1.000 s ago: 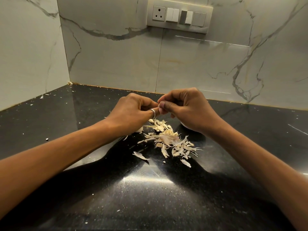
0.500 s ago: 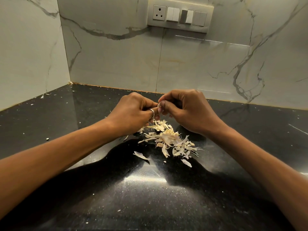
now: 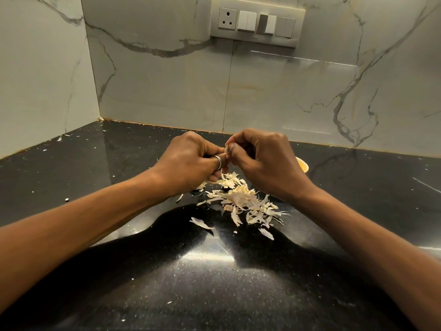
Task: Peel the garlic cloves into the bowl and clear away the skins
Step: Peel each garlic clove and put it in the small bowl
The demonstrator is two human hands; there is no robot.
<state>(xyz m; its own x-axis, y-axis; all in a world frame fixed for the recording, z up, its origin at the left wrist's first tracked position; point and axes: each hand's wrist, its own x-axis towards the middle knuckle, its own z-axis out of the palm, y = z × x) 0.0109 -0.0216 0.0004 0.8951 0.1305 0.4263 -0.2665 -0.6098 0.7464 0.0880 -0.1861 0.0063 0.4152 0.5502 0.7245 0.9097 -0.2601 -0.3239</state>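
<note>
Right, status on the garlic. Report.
Both busy: left hand and right hand pinching one garlic clove, mostly hidden. Loose skins piled on counter below. Nothing in the way.

Glossy black speckled countertop [image 3: 143,271] in a corner of veined marble walls [image 3: 167,87], switch panel [image 3: 257,21] above.

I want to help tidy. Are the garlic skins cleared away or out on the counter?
Out: the skins lie loose on the black counter.

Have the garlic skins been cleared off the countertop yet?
No, a loose pile of garlic skins lies on the black countertop under the left hand and right hand, which pinch a garlic clove between them.
</note>
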